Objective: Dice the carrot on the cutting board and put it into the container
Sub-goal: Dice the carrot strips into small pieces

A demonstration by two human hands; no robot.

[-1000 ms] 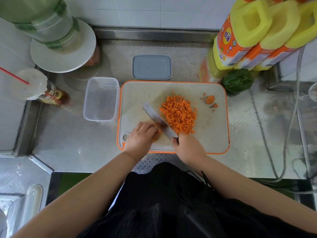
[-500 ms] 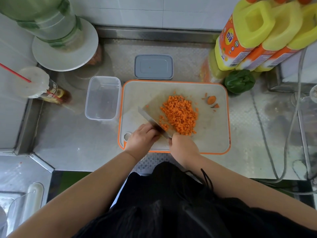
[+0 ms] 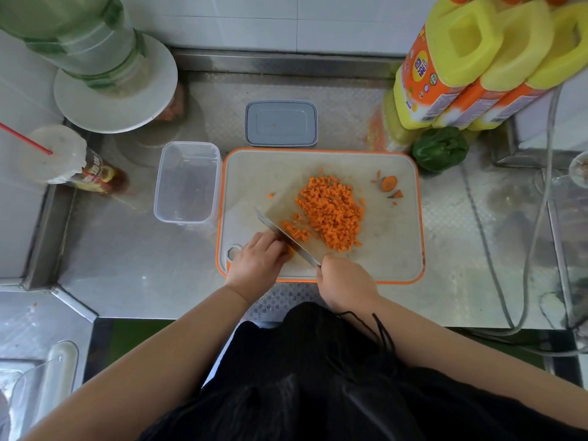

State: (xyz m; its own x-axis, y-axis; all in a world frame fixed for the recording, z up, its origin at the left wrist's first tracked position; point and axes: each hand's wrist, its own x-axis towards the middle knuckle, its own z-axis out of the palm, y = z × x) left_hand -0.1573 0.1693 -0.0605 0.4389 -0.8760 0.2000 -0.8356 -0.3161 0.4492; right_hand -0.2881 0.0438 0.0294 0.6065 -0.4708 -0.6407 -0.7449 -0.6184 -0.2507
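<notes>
On our white, orange-rimmed plastic cutting board [image 3: 391,249], the heap of diced orange carrot [image 3: 331,211] lies mid-board; the clear plastic container [image 3: 187,183] beside it holds none. Our right hand [image 3: 345,283] grips the steel knife [image 3: 286,240]; left hand [image 3: 257,261] curls over the last stub. We should keep fingertips tucked.

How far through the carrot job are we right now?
Mostly diced: a pile of carrot cubes lies on the cutting board. In hand: the right hand grips the knife, the left hand holds the last piece. Left: the container holds no carrot.
</notes>
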